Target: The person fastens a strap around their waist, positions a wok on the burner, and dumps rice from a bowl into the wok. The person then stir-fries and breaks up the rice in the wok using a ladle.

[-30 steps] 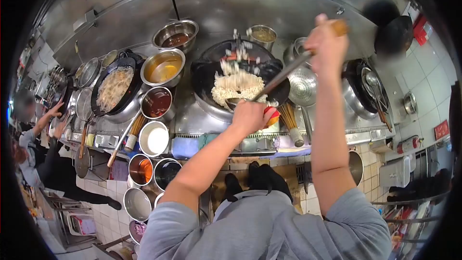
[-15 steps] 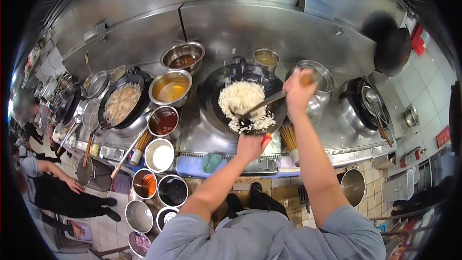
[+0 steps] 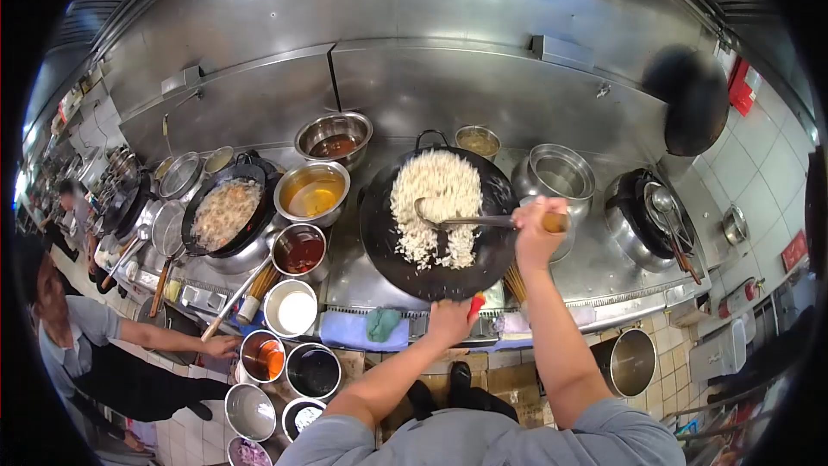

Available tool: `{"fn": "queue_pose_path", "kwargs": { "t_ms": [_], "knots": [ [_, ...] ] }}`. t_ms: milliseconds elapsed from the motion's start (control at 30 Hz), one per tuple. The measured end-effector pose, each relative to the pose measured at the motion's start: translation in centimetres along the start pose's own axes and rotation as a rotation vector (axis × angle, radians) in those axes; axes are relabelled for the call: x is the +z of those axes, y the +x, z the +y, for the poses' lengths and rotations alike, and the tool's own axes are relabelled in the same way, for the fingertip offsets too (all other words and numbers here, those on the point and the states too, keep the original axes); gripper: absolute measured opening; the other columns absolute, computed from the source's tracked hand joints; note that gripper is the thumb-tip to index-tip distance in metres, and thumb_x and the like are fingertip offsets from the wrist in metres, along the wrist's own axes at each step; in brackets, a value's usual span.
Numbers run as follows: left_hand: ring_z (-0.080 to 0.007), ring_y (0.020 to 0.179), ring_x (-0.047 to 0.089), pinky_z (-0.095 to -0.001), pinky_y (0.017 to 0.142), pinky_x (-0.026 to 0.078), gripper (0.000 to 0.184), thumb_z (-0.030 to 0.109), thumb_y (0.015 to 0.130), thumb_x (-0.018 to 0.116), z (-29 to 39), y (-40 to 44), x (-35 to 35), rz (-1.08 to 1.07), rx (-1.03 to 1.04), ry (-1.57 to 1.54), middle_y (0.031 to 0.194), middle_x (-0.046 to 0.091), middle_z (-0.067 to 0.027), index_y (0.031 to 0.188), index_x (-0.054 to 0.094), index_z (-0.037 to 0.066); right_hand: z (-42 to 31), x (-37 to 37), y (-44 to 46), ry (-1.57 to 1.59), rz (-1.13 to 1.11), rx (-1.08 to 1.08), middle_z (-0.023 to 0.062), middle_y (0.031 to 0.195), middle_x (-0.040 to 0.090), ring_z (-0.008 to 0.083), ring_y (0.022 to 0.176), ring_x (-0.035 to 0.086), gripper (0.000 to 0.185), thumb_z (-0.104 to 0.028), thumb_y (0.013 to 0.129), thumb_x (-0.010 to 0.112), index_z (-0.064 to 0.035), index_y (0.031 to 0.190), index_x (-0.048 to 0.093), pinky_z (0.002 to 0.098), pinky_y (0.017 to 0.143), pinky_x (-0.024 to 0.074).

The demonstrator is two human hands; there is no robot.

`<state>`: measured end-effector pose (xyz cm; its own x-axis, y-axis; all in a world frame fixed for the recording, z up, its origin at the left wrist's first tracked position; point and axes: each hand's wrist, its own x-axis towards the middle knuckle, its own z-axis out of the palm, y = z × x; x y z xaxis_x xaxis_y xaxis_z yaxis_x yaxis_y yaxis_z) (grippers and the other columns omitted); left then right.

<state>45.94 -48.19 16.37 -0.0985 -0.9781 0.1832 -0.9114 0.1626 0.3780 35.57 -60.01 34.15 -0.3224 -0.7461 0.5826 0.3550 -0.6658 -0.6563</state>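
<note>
A black wok [image 3: 379,250] stands tilted toward me on the burner, its far loop handle raised. White rice [image 3: 435,185] lies heaped in it, with looser grains toward the near side; the upper part is blurred by motion. My left hand [image 3: 451,324] is closed at the wok's near rim, and a small red item [image 3: 476,305] shows beside the thumb. My right hand [image 3: 536,237] grips a ladle [image 3: 483,221] by its wooden handle end. The ladle's round head rests against the rice at the left.
Left of the wok stand metal bowls of yellow liquid [image 3: 338,194] and dark red sauce [image 3: 312,261], and a second wok of food [image 3: 220,246]. A metal pot [image 3: 561,155] is at right. A co-worker's hand [image 3: 226,346] reaches toward a container of orange contents [image 3: 254,371].
The wok has tilted up toward me and the rice has shifted within it. My right hand has lowered, bringing the ladle nearly level. At left, the co-worker's arm has reached toward the containers.
</note>
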Motion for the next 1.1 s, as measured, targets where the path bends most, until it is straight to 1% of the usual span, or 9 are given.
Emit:
{"fn": "queue_pose_path", "kwargs": {
  "t_ms": [67,200,467,600,700,833,900,1033,1100],
  "knots": [
    [-0.0325,0.088,0.067,-0.0531,0.086,0.04,0.045,0.05,0.094,0.046,0.7,-2.7,-3.4,-0.41,0.018,-0.061,0.084,0.069,-0.0134,0.091,0.07,0.012,-4.4,-0.8,0.6,0.049,-0.023,0.123,0.0007,0.057,0.042,0.0096,0.047,0.042,0.021,-0.005,0.096,0.052,-0.0096,0.084,0.036,0.028,0.048,0.0398],
    [-0.0301,0.059,0.065,-0.0419,0.057,0.051,0.041,0.048,0.091,0.052,3.1,1.4,-13.1,-0.008,0.225,0.004,0.066,0.066,-0.0134,0.078,0.072,0.014,-9.9,-1.3,2.5,0.057,-0.091,0.195,-0.003,0.059,0.04,0.0056,0.047,0.036,0.018,-0.008,0.097,0.053,-0.0126,0.086,0.04,0.0232,0.044,0.033],
    [-0.03,0.065,0.065,-0.0468,0.074,0.042,0.043,0.05,0.091,0.051,-0.5,-1.0,-1.7,0.035,0.138,0.027,0.067,0.066,-0.0099,0.075,0.07,0.014,-0.9,-4.2,-4.9,-0.214,-0.027,0.157,0.0065,0.086,0.054,0.0153,0.078,0.059,0.015,-0.007,0.094,0.058,-0.0056,0.097,0.043,0.0327,0.076,0.0511],
    [-0.0292,0.058,0.063,-0.0435,0.07,0.044,0.037,0.048,0.087,0.058,0.3,2.8,-7.4,0.025,0.186,0.029,0.061,0.064,-0.008,0.072,0.07,0.017,-6.7,-10.9,-9.3,-0.02,-0.257,0.999,0.0124,0.117,0.051,0.0211,0.099,0.059,0.033,-0.026,0.096,0.056,-0.0091,0.122,0.043,0.0354,0.087,0.05],
    [-0.0286,0.066,0.064,-0.0428,0.073,0.04,0.044,0.053,0.09,0.052,-4.4,6.7,-4.5,0.089,0.192,0.001,0.066,0.066,-0.0084,0.07,0.068,0.017,-5.5,-9.0,-8.6,0.319,0.069,1.53,0.0201,0.132,0.048,0.0194,0.088,0.059,0.049,-0.042,0.098,0.048,-0.0111,0.135,0.039,0.0305,0.079,0.0531],
    [-0.0274,0.109,0.052,-0.0516,0.087,0.034,0.036,0.045,0.088,0.057,-2.4,5.5,-4.7,0.243,0.04,0.072,0.107,0.059,-0.0092,0.108,0.057,0.016,8.8,-11.5,-6.4,0.836,-0.158,1.771,0.0101,0.086,0.06,0.0141,0.057,0.053,0.025,-0.023,0.096,0.054,-0.0025,0.11,0.051,0.0237,0.046,0.046],
    [-0.0298,0.096,0.058,-0.0461,0.085,0.037,0.033,0.041,0.089,0.058,0.1,2.1,-6.3,0.387,0.02,-0.053,0.097,0.062,-0.0126,0.109,0.06,0.014,8.2,-10.0,-3.4,0.442,-0.18,1.759,0.0037,0.071,0.053,0.0111,0.049,0.047,0.018,-0.019,0.096,0.053,-0.0042,0.106,0.051,0.024,0.04,0.0395],
    [-0.0254,0.058,0.057,-0.0371,0.057,0.045,0.067,0.065,0.096,0.03,-4.8,-11.6,0.5,-0.249,-0.324,-0.64,0.062,0.056,-0.0097,0.078,0.055,0.005,2.6,-10.4,-1.6,-0.383,-0.645,1.36,0.0091,0.072,0.057,0.0195,0.054,0.056,0.027,-0.015,0.092,0.053,-0.0045,0.117,0.051,0.0315,0.047,0.047],
    [-0.0119,0.039,0.034,-0.0275,0.04,0.027,0.073,0.076,0.089,0.03,-7.3,-21.2,3.3,-0.771,-0.896,-1.162,0.049,0.042,0.0008,0.067,0.054,0.011,0.2,-11.9,-2.4,-1.116,-1.061,0.486,0.021,0.087,0.065,0.036,0.072,0.065,0.054,-0.013,0.087,0.055,-0.0069,0.139,0.041,0.0431,0.066,0.0534]
  ]
}}
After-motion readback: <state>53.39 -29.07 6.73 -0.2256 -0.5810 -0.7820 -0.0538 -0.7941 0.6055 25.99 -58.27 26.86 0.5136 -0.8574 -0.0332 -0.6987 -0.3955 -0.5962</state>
